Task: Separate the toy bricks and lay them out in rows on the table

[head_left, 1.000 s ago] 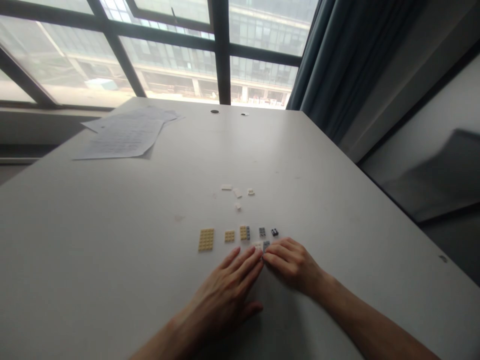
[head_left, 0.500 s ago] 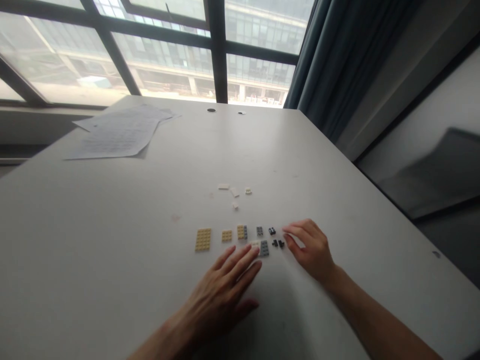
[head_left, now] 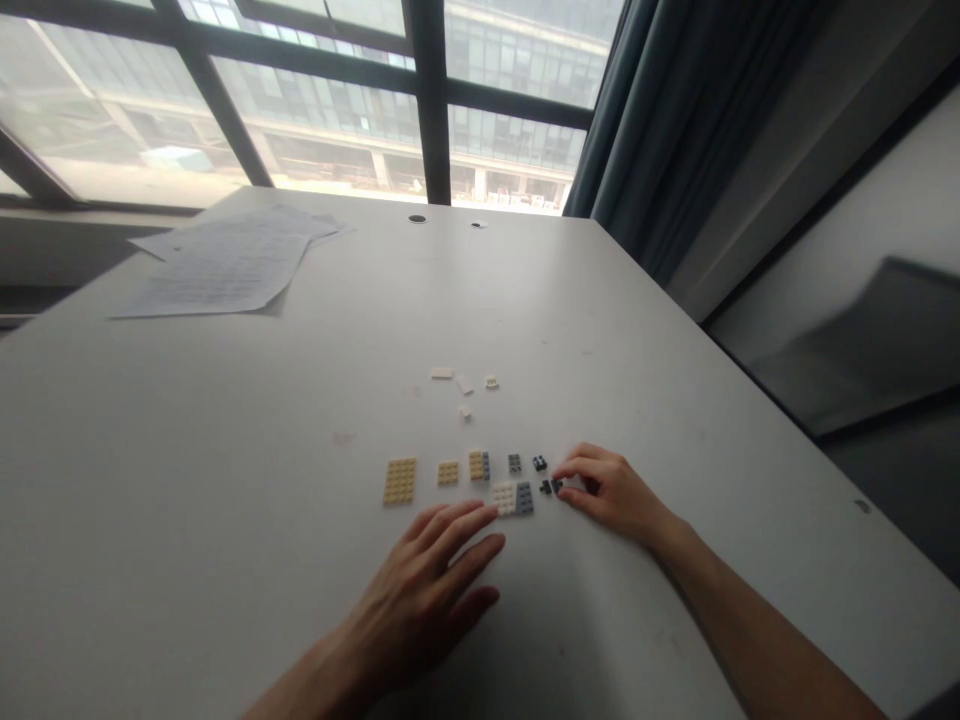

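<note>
My right hand (head_left: pixel 611 492) has thumb and forefinger closed at the sides of a small black brick (head_left: pixel 557 486), still down at table level. A second small black brick (head_left: pixel 545 488) lies just left of it. My left hand (head_left: pixel 442 565) is open, fingers spread, its fingertips by the near edge of a white plate (head_left: pixel 504 497). Against that plate sits a dark grey wedge-shaped plate (head_left: pixel 523 498). Behind them are a black brick with light spots (head_left: pixel 540 463), a small grey piece (head_left: pixel 514 463) and a tan plate (head_left: pixel 475 465) with a blue-grey strip (head_left: pixel 486 466) beside it.
Further left lie a small tan plate (head_left: pixel 448 473) and a larger tan plate (head_left: pixel 400 481). Several white pieces, among them a flat white tile (head_left: pixel 442 373), are scattered farther back. Printed sheets (head_left: pixel 217 265) lie at the table's far left, before the window.
My right hand has moved slightly left and its fingers have closed around a small black brick. My left hand has drawn back a little, uncovering the white plate. The view has shifted slightly.
</note>
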The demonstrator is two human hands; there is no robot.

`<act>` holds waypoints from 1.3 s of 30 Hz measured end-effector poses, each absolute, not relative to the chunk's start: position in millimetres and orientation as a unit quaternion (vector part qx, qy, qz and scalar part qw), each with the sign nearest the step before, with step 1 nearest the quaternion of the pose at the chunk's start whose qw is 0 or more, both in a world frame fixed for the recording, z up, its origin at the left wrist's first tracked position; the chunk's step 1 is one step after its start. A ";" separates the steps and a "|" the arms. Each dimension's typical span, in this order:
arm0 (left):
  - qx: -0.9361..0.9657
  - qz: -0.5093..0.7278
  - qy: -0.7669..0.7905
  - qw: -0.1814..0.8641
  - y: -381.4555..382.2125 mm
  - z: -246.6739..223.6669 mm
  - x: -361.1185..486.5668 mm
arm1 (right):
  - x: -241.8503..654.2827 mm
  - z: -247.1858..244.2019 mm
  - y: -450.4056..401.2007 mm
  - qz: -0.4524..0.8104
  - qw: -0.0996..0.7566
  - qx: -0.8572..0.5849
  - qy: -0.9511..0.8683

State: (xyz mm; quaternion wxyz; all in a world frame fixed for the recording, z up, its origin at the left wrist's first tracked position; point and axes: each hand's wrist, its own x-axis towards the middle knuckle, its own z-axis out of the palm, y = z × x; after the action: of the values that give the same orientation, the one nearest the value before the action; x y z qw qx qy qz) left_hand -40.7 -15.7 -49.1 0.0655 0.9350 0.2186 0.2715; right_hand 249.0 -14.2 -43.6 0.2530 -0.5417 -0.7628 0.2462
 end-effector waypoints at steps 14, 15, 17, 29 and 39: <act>0.933 0.280 0.214 0.070 -14.6 -48.1 -40.3 | 246.1 -45.4 -13.2 0.231 0.280 -0.541 -0.758; 0.932 0.283 0.214 0.072 -14.9 -47.6 -40.3 | 246.0 -46.3 -13.6 0.228 0.293 -0.544 -0.753; 0.929 0.290 0.217 0.075 -16.6 -46.9 -40.3 | 245.0 -48.4 -14.6 0.215 0.322 -0.544 -0.744; 0.856 0.282 0.407 0.145 37.5 -17.6 -47.3 | 227.3 -52.8 -17.6 0.164 0.393 -0.528 -0.735; 0.856 0.133 0.491 0.086 109.2 -25.2 3.0 | 229.0 -55.2 -18.1 0.142 0.408 -0.533 -0.728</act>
State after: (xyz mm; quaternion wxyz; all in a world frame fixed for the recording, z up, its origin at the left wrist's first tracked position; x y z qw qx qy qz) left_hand 3.0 109.2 -25.2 0.0862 0.8564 0.4914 0.1329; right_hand 229.0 -18.1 -55.2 0.4079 -0.5328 -0.7277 0.1420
